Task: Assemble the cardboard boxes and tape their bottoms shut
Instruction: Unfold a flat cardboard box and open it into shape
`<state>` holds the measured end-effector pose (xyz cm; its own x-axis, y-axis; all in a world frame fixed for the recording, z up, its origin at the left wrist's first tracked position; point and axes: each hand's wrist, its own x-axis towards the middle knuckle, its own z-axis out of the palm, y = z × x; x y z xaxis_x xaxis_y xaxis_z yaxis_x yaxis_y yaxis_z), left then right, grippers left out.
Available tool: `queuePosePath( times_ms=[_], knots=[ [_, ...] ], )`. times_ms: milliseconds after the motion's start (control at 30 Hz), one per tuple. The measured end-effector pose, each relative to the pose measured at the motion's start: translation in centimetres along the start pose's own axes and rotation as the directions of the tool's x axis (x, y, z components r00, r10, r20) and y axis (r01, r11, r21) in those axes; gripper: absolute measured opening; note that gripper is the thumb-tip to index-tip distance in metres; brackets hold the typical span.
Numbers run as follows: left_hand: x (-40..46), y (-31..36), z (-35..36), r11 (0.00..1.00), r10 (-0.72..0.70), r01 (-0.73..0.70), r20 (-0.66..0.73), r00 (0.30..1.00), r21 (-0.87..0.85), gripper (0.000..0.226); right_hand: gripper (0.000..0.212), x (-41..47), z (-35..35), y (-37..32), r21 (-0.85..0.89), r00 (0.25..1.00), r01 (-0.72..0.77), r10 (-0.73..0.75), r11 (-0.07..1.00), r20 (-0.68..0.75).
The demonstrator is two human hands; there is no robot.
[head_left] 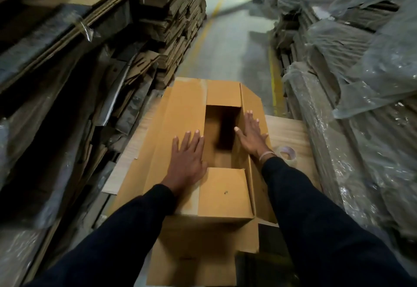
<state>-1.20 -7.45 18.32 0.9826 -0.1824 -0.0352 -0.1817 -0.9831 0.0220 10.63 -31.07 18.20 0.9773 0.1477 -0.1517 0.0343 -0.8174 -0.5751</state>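
A brown cardboard box (180,110) stands on a wooden table (291,133) in front of me, its bottom turned up. The two short flaps are folded in, and a dark gap stays open between them. My left hand (187,158) lies flat, fingers spread, on the long left flap, which is folded down. My right hand (252,135) presses flat against the long right flap, which still leans outward. A roll of clear tape (287,154) rests on the table just right of my right wrist. Neither hand grips anything.
Tall stacks of flattened cardboard (171,27) line the left side. Plastic-wrapped cardboard piles (361,61) stand close on the right. A concrete aisle (230,38) with yellow lines runs ahead beyond the box.
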Motion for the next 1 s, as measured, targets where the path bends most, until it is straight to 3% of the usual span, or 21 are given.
queuePosePath(
  times_ms=[200, 267, 367, 467, 600, 733, 800, 900, 1000],
  knots=[
    [0.2, 0.6, -0.4, 0.996, -0.055, 0.055, 0.001, 0.998, -0.063, 0.077, 0.079, -0.3, -0.1, -0.1, 0.067, 0.999, 0.009, -0.011, 0.998, 0.032],
    [1.2, 0.4, -1.1, 0.995, -0.059, 0.056, -0.029, 0.998, -0.083, 0.078, 0.08, -0.6, -0.3, -0.1, 0.09, 0.993, -0.11, 0.113, 0.99, -0.026],
    [2.5, -0.5, -1.9, 0.998, -0.044, 0.039, -0.102, 0.994, -0.056, 0.072, 0.086, -1.4, -0.5, 0.9, 0.231, 0.92, -0.356, 0.383, 0.905, -0.083],
    [2.9, -0.9, -1.0, 0.999, -0.021, 0.017, -0.095, 0.995, -0.048, 0.069, 0.084, -2.5, -1.9, 1.8, 0.338, 0.873, -0.429, 0.481, 0.838, -0.084],
    [2.8, -1.2, 0.0, 0.998, -0.012, 0.005, -0.099, 0.995, -0.07, 0.073, 0.058, -3.2, -6.1, 2.3, 0.234, 0.848, -0.375, 0.434, 0.897, -0.304],
    [2.7, -1.4, 0.1, 0.993, -0.006, -0.008, -0.113, 0.994, -0.12, 0.073, 0.032, -4.8, -12.1, -1.8, 0.169, 0.891, -0.223, 0.271, 0.96, -0.363],
    [2.7, -1.5, 0.2, 0.987, -0.003, -0.017, -0.125, 0.992, -0.158, 0.071, 0.035, -5.4, -13.9, -4.6, 0.279, 0.936, -0.101, 0.186, 0.955, -0.298],
    [2.7, -1.6, 0.0, 0.963, -0.02, -0.025, -0.164, 0.986, -0.267, 0.06, 0.034, -6.5, -13.2, -8.7, 0.486, 1.0, -0.008, 0.02, 0.874, -0.019],
    [2.5, -2.0, -0.3, 0.9, -0.068, -0.041, -0.232, 0.97, -0.435, 0.051, 0.034, -6.6, -8.8, -10.3, 0.33, 0.986, 0.104, -0.14, 0.938, 0.087]
  ],
)
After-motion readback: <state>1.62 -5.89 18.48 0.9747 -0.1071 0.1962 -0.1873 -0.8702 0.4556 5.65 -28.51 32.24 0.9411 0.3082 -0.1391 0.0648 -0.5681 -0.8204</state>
